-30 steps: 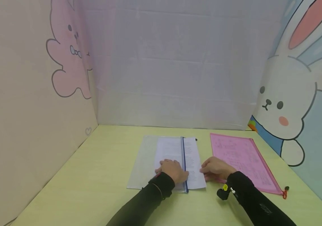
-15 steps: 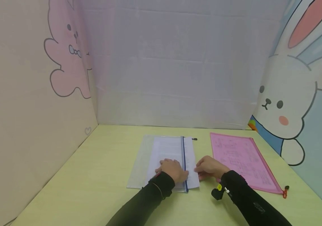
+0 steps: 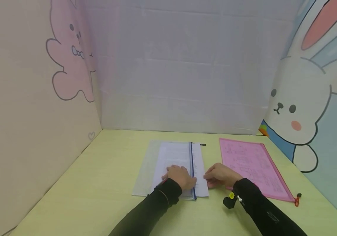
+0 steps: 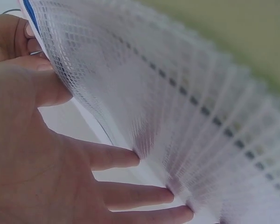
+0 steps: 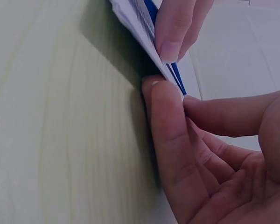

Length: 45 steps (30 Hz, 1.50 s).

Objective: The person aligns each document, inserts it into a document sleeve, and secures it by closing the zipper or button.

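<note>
A clear mesh zip pouch (image 3: pixel 143 178) with a blue zipper edge (image 3: pixel 191 157) lies on the table. Printed papers (image 3: pixel 199 170) sit mostly inside it, and a strip of them sticks out past the zipper on the right. My left hand (image 3: pixel 180 177) rests on the pouch, its extended fingers touching the mesh (image 4: pixel 112 79) in the left wrist view. With thumb and fingers, my right hand (image 3: pixel 222 175) pinches the papers' right edge near the lower corner. The right wrist view shows the paper stack (image 5: pixel 137 30) edge-on, close to the pinching fingertips.
A pink zip pouch (image 3: pixel 249 164) holding printed sheets lies to the right, with a red zipper pull (image 3: pixel 297 200) at its near corner. The pale yellow table (image 3: pixel 103 170) meets a covered back wall (image 3: pixel 183 72) and side walls with cartoon drawings.
The papers have slid left, deeper into the clear pouch, so a narrower strip shows past the zipper. My right hand moved left with them, then nearly stopped; the left hand stayed put.
</note>
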### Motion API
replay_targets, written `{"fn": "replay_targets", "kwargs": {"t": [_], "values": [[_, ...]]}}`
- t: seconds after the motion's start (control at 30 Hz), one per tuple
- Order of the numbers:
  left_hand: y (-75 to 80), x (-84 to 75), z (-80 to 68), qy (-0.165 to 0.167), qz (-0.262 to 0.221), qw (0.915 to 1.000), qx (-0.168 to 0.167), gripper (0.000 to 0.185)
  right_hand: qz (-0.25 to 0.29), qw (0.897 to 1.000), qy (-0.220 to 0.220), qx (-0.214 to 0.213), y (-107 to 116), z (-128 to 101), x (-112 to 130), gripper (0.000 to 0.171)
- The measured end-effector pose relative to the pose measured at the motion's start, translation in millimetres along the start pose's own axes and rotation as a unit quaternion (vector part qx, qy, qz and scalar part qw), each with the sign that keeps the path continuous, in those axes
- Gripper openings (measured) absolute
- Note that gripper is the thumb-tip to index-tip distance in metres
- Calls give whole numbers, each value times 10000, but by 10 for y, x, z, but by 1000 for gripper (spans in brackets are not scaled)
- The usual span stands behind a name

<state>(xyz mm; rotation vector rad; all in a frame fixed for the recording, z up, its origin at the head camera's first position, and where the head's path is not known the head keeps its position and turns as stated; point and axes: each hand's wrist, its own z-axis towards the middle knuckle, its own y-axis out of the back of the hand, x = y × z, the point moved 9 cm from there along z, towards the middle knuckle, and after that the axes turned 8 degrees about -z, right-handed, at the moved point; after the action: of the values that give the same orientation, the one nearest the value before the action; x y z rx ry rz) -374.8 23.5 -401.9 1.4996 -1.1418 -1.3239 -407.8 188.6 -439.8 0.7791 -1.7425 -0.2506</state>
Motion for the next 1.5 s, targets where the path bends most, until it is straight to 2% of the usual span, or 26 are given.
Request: {"fn": "replay_targets", "kwargs": {"t": [0.2,0.53,0.77,1.2,1.5], "values": [[-12,18,-6,4,-72,10000,16,75,175,9998,-13,56,-4,-9,-12,15],[-32,24,5,129,-195,9997,35,74,40,9999,74,-103,-24,2,5,15],[-37,-3,22,110,-90,9999,27,76,4,9998,112,-137,-55,17,68,16],[-60,-23,23,39,-199,9997,163,78,167,9983,520,192,-231,79,221,10],[-23,-20,12,-52,-182,9996,193,75,396,9978,450,281,-232,39,213,13]]}}
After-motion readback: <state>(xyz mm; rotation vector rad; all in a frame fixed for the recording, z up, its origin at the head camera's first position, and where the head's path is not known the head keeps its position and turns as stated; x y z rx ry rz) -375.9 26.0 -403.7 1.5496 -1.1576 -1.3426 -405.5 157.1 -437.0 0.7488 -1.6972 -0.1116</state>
